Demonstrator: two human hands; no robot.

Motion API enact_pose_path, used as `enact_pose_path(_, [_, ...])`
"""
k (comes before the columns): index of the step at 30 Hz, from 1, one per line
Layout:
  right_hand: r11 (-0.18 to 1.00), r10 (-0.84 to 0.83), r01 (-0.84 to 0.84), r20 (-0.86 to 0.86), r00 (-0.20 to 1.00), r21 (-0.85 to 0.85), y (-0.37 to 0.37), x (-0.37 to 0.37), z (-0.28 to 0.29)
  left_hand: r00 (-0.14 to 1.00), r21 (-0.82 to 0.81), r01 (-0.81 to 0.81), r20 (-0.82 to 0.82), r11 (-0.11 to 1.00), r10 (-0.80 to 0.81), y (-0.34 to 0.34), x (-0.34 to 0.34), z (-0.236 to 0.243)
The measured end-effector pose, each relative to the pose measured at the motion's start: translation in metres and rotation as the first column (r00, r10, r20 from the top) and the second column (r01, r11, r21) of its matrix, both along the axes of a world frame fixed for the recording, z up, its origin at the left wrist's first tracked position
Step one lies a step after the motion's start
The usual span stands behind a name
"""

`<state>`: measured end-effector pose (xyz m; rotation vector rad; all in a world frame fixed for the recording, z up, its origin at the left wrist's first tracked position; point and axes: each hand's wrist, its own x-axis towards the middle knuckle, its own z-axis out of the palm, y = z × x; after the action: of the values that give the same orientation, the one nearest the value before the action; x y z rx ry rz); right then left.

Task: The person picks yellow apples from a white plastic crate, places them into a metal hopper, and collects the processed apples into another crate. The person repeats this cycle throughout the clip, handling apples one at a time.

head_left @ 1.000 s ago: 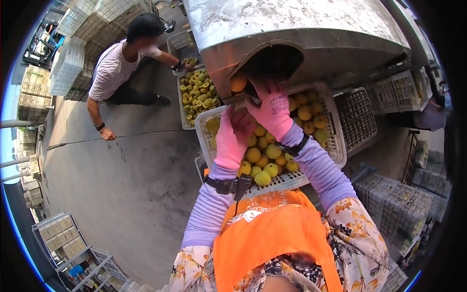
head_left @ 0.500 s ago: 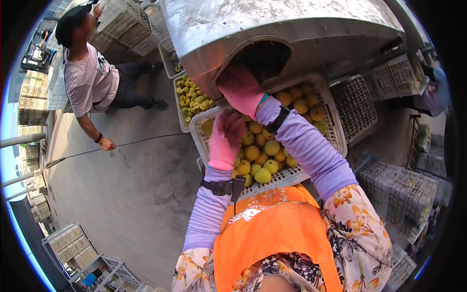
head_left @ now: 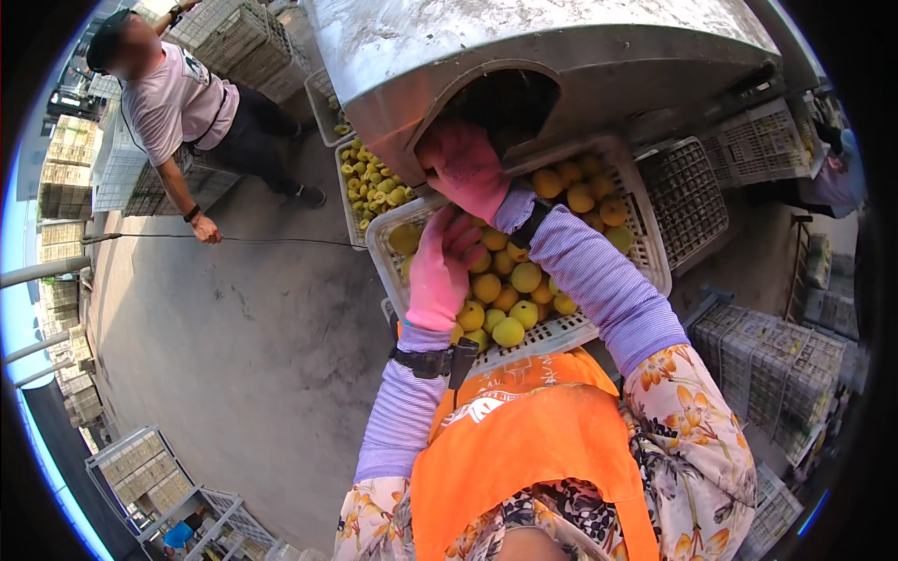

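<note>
Both my hands wear pink gloves. My right hand (head_left: 468,173) reaches into the dark opening (head_left: 500,103) of a metal machine (head_left: 561,56); its fingers are hidden there, so what it holds does not show. Below and left of it, my left hand (head_left: 441,271) hovers over the left side of a white plastic crate (head_left: 645,210), its fingers loosely apart and nothing visible in them. Round yellow-green to orange fruits, perhaps peaches (head_left: 508,331), fill the crate. It stands between me and the machine, under my forearms.
Left of the machine are a crate of cut fruit pieces (head_left: 369,182) and another crate (head_left: 323,107). A dark, slatted crate (head_left: 687,201) stands right. A person (head_left: 187,103) at the left has a hand beside a dark cord (head_left: 281,240). Stacked crates (head_left: 772,369) stand right.
My right hand remains at the opening, with small shifts. My left hand's fingers have spread a little. The person at the left has leaned leftward, and the cord has risen at its left end.
</note>
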<state>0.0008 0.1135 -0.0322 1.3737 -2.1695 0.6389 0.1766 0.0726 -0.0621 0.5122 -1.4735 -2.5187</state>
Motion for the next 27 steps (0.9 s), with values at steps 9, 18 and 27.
enact_pose_path(9, [0.923,0.379,-0.197,0.693,0.613,-0.33,0.088,0.056,0.045,0.968,0.345,0.051,-0.247,0.937,0.039,-0.007,-0.009,0.063])
enact_pose_path(18, [0.945,-0.056,0.22,0.543,0.838,-0.243,0.091,0.081,0.061,0.97,0.195,-0.016,-0.233,0.981,0.062,0.005,-0.024,0.064])
enact_pose_path(27, [0.915,-0.371,0.382,0.105,0.923,-0.131,0.026,-0.014,-0.016,0.965,-0.411,-0.26,-0.126,0.874,0.228,-0.01,-0.025,0.048])
